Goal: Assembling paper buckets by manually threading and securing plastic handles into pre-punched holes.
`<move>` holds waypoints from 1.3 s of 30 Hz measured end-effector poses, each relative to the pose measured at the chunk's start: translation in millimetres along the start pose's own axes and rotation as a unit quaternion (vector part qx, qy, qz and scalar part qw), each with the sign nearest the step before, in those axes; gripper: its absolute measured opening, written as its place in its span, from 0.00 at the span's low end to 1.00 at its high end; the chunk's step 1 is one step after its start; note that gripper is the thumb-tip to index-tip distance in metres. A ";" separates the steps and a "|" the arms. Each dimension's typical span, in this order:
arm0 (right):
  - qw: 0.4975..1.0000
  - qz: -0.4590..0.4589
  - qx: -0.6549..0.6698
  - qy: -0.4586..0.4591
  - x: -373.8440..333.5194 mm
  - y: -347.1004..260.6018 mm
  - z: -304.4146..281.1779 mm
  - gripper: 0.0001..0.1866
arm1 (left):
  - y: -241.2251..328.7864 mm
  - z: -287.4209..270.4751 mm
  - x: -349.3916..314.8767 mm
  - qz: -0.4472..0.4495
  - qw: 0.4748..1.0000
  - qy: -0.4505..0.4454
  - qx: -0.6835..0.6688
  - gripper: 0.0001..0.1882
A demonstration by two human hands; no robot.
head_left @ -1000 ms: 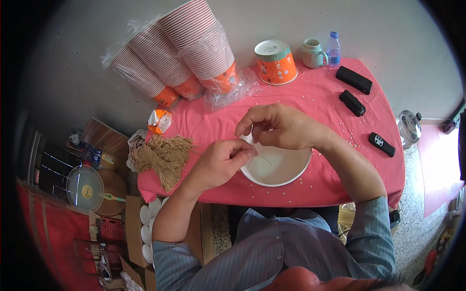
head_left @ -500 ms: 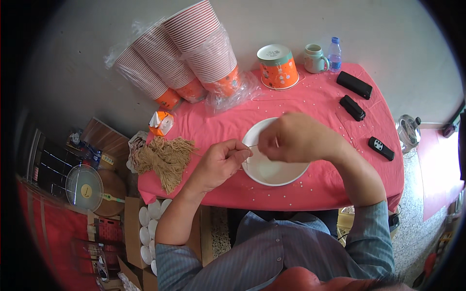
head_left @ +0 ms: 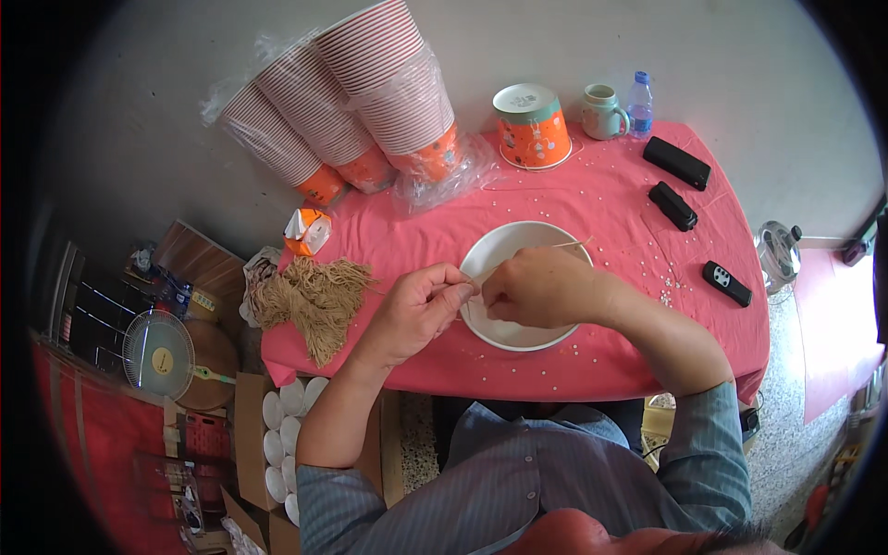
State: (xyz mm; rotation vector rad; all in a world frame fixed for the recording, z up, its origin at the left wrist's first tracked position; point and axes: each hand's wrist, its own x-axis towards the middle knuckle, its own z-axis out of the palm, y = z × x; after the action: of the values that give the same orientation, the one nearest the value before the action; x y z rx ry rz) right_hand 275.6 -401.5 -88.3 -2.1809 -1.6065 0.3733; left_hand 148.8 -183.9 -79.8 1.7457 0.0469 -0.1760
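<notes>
My left hand pinches the near end of a thin tan string at the left rim of a white bowl. My right hand lies over the bowl with its fingertips closed on the same string, close to the left hand. The string's far end sticks out past the right hand toward the bowl's far rim. A bundle of tan strings lies on the pink tablecloth left of my left hand.
Stacks of striped paper cups in plastic lie at the back left. An orange upturned cup, a mug, a small bottle and three black remotes sit at the back and right. Tiny white beads dot the cloth.
My right hand has come back toward the left hand over the bowl. The two hands are now close together on the string. The bowl shows more of its far rim.
</notes>
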 end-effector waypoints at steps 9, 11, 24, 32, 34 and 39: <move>0.955 0.011 0.270 0.121 -5.6 -0.1 -33.2 0.06 | -12.9 -7.3 8.2 0.016 0.998 0.050 -0.021 0.09; 0.930 0.038 0.341 0.135 -1.6 3.2 -30.4 0.06 | -11.9 -7.6 10.0 0.022 0.997 0.062 -0.036 0.10; 0.967 0.048 0.052 0.246 5.6 12.5 -14.4 0.06 | -17.3 -25.9 6.9 -0.007 0.987 0.137 0.085 0.08; 0.981 -0.066 0.025 0.181 6.9 -0.2 6.2 0.07 | -6.2 -5.4 1.7 0.027 0.993 0.105 -0.043 0.08; 0.977 -0.084 0.070 0.184 8.3 1.2 3.3 0.07 | -5.8 -1.6 0.2 0.033 0.993 0.114 -0.020 0.08; 0.968 -0.048 0.168 0.180 11.0 -2.1 -1.0 0.07 | -4.2 3.0 -6.2 0.026 0.992 0.120 0.003 0.10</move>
State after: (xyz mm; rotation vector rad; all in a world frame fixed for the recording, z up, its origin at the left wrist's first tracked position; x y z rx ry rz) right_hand 277.7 -390.6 -86.1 -1.7873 -1.3312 0.1887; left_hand 141.9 -185.7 -83.5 1.7645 0.1749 0.0726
